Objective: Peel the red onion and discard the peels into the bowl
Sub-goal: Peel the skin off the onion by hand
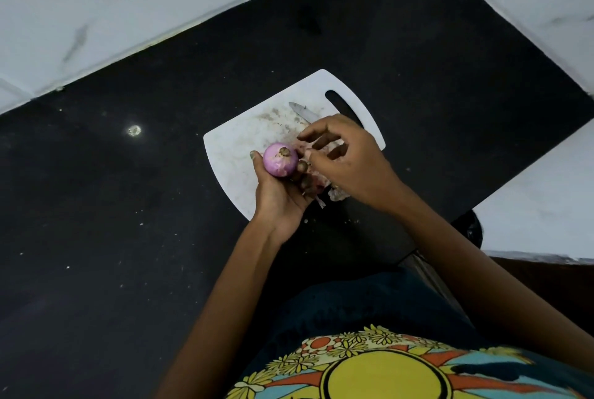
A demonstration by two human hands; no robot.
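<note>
my left hand [279,196] gripped the onion [280,164], right hand [345,154] loose-fingered and empty above the peels [337,194], which could scatter off the board [244,144].

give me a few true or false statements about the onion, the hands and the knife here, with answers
1. The left hand holds the onion. True.
2. The knife is in the right hand. False: it lies on the cutting board, with the hand above part of it.
3. A bowl sits beside the board. False: no bowl is in view.
4. The board rests on a dark counter. True.
5. The onion is cut in half. False: it is whole, root end showing.
</note>
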